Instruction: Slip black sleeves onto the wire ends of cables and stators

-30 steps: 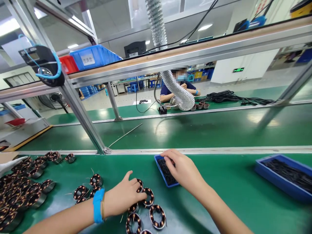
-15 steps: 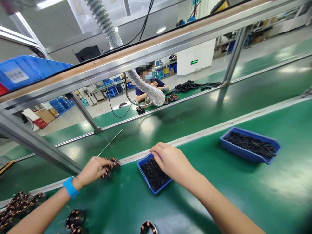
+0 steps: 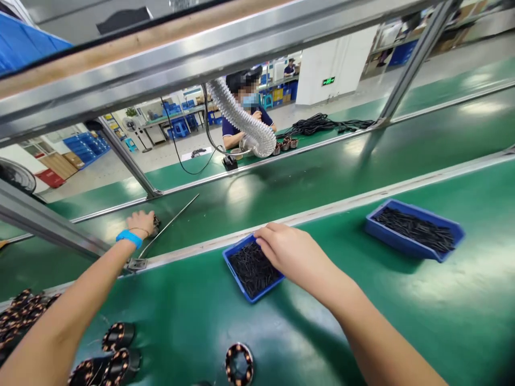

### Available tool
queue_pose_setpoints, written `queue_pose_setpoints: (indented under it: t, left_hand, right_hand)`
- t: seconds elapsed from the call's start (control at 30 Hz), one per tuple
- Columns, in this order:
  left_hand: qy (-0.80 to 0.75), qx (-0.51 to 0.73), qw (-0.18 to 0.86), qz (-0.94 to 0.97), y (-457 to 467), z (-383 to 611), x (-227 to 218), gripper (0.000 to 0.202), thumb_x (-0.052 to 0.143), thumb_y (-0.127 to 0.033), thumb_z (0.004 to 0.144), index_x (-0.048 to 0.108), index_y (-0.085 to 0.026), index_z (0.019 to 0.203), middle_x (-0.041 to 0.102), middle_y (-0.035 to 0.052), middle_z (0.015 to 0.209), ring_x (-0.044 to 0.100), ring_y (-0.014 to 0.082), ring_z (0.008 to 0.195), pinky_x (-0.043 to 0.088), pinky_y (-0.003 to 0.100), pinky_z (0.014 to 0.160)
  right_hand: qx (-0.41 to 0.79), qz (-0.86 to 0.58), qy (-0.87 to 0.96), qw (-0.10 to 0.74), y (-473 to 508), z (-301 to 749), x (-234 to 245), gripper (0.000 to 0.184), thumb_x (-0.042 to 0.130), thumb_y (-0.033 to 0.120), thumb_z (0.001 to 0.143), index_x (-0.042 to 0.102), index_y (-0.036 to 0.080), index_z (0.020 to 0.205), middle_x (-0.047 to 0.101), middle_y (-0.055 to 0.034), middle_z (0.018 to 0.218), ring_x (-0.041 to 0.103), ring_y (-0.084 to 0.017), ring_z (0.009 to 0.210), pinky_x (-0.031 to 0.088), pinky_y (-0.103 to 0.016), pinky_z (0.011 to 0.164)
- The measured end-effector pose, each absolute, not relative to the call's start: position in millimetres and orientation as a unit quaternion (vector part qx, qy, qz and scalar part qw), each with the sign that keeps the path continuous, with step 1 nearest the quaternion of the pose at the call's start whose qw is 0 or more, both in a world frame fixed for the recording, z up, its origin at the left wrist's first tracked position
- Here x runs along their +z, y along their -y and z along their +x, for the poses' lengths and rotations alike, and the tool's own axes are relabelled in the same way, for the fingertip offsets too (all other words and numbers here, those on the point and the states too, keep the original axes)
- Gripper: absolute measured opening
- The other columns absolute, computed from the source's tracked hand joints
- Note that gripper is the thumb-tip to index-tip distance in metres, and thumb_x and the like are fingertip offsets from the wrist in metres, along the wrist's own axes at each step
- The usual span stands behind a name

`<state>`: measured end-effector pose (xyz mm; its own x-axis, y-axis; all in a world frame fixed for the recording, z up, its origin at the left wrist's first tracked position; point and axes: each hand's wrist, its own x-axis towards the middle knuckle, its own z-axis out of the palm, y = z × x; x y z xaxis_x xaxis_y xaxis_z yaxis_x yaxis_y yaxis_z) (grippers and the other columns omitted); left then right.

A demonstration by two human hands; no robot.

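My left hand (image 3: 140, 222), with a blue band at its wrist, reaches over the white strip onto the far green surface. Its fingers are closed on a copper-wound motor stator (image 3: 156, 225), mostly hidden behind the hand. A thin metal rod (image 3: 173, 219) lies just right of it. My right hand (image 3: 284, 246) grips the upper right rim of a small blue bin (image 3: 238, 289) filled with short black tube pieces (image 3: 253, 268). One ring-shaped stator (image 3: 240, 364) rests on the near green table. More stators (image 3: 120, 336) stand at the lower left.
A second blue bin (image 3: 388, 246) of black pieces sits at the right. A metal frame post (image 3: 52, 220) rises at the left, and a metal beam (image 3: 201, 51) crosses above. Beyond hang a silver flexible duct (image 3: 241, 118) and sits a person (image 3: 231, 128) beside black cables (image 3: 317, 126).
My left hand has moved left and away from me, carrying stators from the white strip's edge to the far surface. My right hand stays at the bin rim. The view has tilted downward.
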<state>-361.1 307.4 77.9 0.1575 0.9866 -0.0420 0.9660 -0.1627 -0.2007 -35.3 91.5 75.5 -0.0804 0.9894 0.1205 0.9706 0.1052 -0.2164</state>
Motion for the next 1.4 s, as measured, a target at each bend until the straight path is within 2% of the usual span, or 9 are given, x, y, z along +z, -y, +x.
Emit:
queue_pose_setpoints:
  t: [0.07,0.13,0.27,0.47,0.63,0.87,1.13,1.23,1.4]
  left_hand:
    - [0.571,0.098,0.031,-0.815,-255,-353,79,0.037,0.060,-0.023,0.097,0.058,-0.022,0.135,0.060,0.0102,0.134,0.056,0.0302,0.122,0.046,0.046,0.103]
    - [0.439,0.130,-0.044,-0.888,-184,-349,77,0.037,0.066,-0.023,0.093,0.063,-0.041,0.126,0.066,-0.0050,0.126,0.060,0.0192,0.115,0.045,0.029,0.101]
    - [0.053,0.061,-0.018,-0.997,-59,-345,58,0.039,0.053,-0.019,0.103,0.055,-0.037,0.137,0.067,0.0003,0.126,0.060,0.0174,0.108,0.041,0.033,0.105]
    - [-0.002,0.006,0.055,-0.998,-39,-336,35,0.031,0.053,-0.022,0.104,0.057,-0.033,0.132,0.067,0.0029,0.128,0.057,0.0172,0.117,0.038,0.035,0.111]
    - [-0.045,0.002,0.070,-0.996,-53,-331,16,0.007,0.063,-0.030,0.098,0.068,-0.033,0.095,0.069,0.0024,0.119,0.060,0.0182,0.110,0.042,0.037,0.108]
    - [-0.094,0.049,0.073,-0.992,-62,-320,10,0.020,0.057,-0.023,0.099,0.073,-0.030,0.089,0.072,0.0018,0.108,0.062,0.0191,0.108,0.033,0.046,0.118]
    - [0.003,0.082,0.012,-0.997,-89,-347,24,0.019,0.059,-0.022,0.098,0.073,-0.035,0.103,0.075,-0.0011,0.107,0.061,0.0200,0.109,0.021,0.054,0.123]
    - [0.245,0.112,-0.038,-0.962,-136,-367,53,0.029,0.068,-0.019,0.089,0.074,-0.042,0.105,0.077,-0.0055,0.102,0.064,0.0178,0.106,0.033,0.040,0.117]
    - [0.552,0.062,0.055,-0.830,-244,-395,98,0.023,0.061,-0.030,0.099,0.069,-0.024,0.119,0.070,0.0091,0.121,0.064,0.0255,0.110,0.049,0.046,0.101]
  right_hand:
    - [0.033,-0.670,0.733,0.113,-92,-36,74,0.028,0.045,0.020,0.103,0.073,0.016,0.104,0.073,-0.0108,0.097,0.071,-0.023,0.089,0.049,-0.028,0.073]
    - [0.033,-0.665,0.738,0.110,-92,-39,73,0.028,0.045,0.020,0.103,0.073,0.016,0.104,0.073,-0.0105,0.097,0.071,-0.023,0.088,0.048,-0.028,0.071]
    - [0.035,-0.644,0.757,0.103,-88,-49,74,0.028,0.045,0.019,0.103,0.072,0.016,0.104,0.073,-0.0096,0.096,0.071,-0.022,0.087,0.046,-0.028,0.068]
    - [0.026,-0.629,0.771,0.096,-77,-60,80,0.026,0.046,0.019,0.103,0.072,0.016,0.103,0.074,-0.0095,0.097,0.072,-0.023,0.090,0.046,-0.028,0.070]
    - [0.015,-0.624,0.774,0.105,-70,-64,88,0.027,0.046,0.020,0.104,0.073,0.017,0.103,0.075,-0.0095,0.097,0.073,-0.023,0.090,0.046,-0.028,0.070]
    - [0.022,-0.610,0.784,0.118,-78,-59,79,0.025,0.049,0.016,0.101,0.074,0.016,0.100,0.076,-0.0105,0.094,0.074,-0.026,0.088,0.048,-0.029,0.069]
    - [0.035,-0.638,0.766,0.079,-95,-44,62,0.025,0.048,0.015,0.099,0.073,0.014,0.101,0.076,-0.0144,0.098,0.074,-0.031,0.092,0.049,-0.034,0.070]
    - [0.040,-0.639,0.764,0.080,-97,-41,61,0.026,0.047,0.015,0.099,0.072,0.014,0.103,0.076,-0.0146,0.099,0.074,-0.031,0.093,0.051,-0.035,0.072]
    - [0.046,-0.641,0.762,0.073,-99,-43,62,0.026,0.048,0.012,0.097,0.073,0.013,0.103,0.077,-0.0161,0.100,0.075,-0.031,0.094,0.053,-0.035,0.074]
